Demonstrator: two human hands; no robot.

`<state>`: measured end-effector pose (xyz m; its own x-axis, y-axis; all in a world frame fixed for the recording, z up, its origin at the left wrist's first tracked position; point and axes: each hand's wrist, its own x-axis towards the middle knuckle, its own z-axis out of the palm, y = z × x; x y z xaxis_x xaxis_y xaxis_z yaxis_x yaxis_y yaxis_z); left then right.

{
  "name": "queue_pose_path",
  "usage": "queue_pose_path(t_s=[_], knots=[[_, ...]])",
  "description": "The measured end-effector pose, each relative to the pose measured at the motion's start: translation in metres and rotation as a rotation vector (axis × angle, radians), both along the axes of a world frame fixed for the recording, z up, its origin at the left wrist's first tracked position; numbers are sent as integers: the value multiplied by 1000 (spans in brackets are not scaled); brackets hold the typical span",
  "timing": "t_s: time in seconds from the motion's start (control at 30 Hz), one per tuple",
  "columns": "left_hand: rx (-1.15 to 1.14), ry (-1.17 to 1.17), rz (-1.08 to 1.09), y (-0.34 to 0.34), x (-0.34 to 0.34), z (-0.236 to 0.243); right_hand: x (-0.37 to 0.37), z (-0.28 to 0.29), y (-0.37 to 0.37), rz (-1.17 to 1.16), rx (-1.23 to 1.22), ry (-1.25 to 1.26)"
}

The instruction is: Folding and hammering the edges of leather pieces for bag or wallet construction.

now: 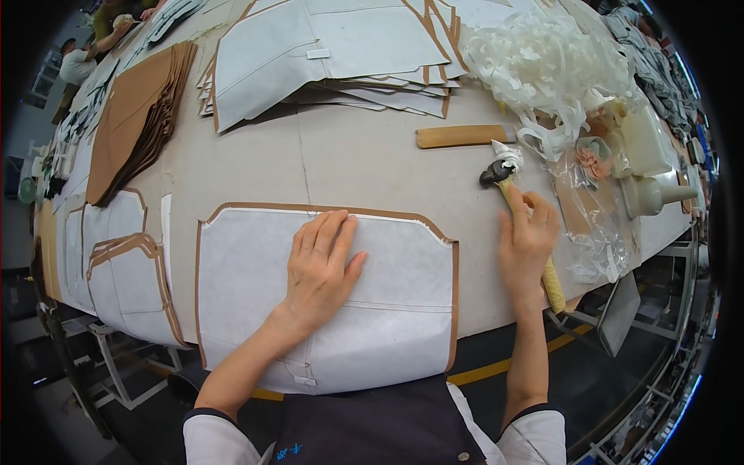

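Note:
A white panel [387, 271] with brown folded edging lies before me, its near edge hanging toward my lap. My left hand [318, 267] rests flat on it near the far edge, fingers stretched out and holding nothing. To the right of the panel, my right hand [528, 240] is closed around the yellow handle of a hammer [552, 287], one finger lying along the handle. The hammer's black head, with white wrapping on one end, points away from me over the table. My palm hides the middle of the handle.
Stacked white panels [333, 46] lie at the far side, brown pieces [139, 108] at the left, and smaller edged panels [128, 287] nearer. Tangled white strips [550, 62] fill the back right, near a brown strip [461, 136] and a squeeze bottle [655, 195]. People work far left.

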<state>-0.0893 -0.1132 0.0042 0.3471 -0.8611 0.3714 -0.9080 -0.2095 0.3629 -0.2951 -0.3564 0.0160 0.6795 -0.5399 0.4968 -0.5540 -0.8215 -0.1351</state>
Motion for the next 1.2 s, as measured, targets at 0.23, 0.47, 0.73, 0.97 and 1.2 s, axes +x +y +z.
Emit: queue_pose_path(t_s=[0.23,0.47,0.73,0.97,1.2], knots=[[13,-27,-9,-9,3,-3,70,-6,35,505,269,-37],[-25,-70,5,-8,4,-12,95,-14,31,493,373,44],[-67,-96,21,-6,2,-19,111,-26,62,644,465,-132],[-82,-74,5,0,3,-17,112,-32,61,692,496,-146],[-22,-55,62,2,3,-12,111,-27,63,765,314,-48]])
